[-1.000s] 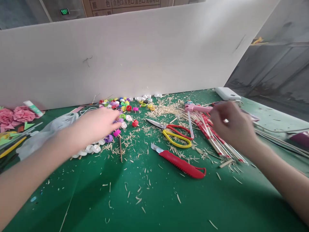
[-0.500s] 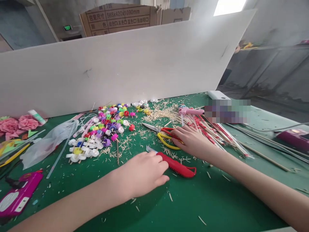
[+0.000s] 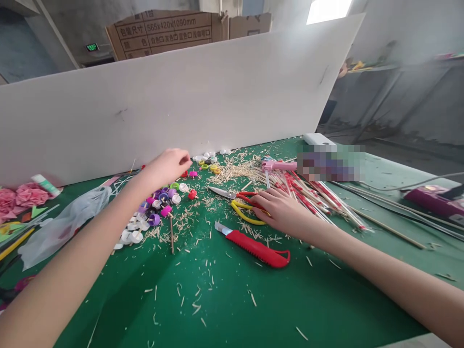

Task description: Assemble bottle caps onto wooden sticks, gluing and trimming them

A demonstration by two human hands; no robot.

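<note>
My left hand point(image 3: 167, 166) reaches over a heap of small coloured plastic caps and rings point(image 3: 164, 197) near the white board, fingers curled down onto them; what they hold is hidden. My right hand point(image 3: 279, 209) lies on the red and yellow handles of a pair of scissors point(image 3: 239, 200), fingers closing on the handle loops. A red utility knife point(image 3: 258, 248) lies just in front of the scissors, untouched. Red-and-white sticks point(image 3: 319, 199) fan out to the right of my right hand.
A white board point(image 3: 203, 92) walls the far edge of the green mat point(image 3: 224, 299), which is strewn with wood shavings. Pink paper flowers point(image 3: 21, 195) and a clear plastic bag point(image 3: 61, 224) sit at the left. A pink glue gun point(image 3: 281, 165) and a purple device point(image 3: 433, 199) lie right.
My left hand has left the red knife and gone forward and left to the coloured caps. My right hand came from the sticks onto the scissors' handles and stays there.
</note>
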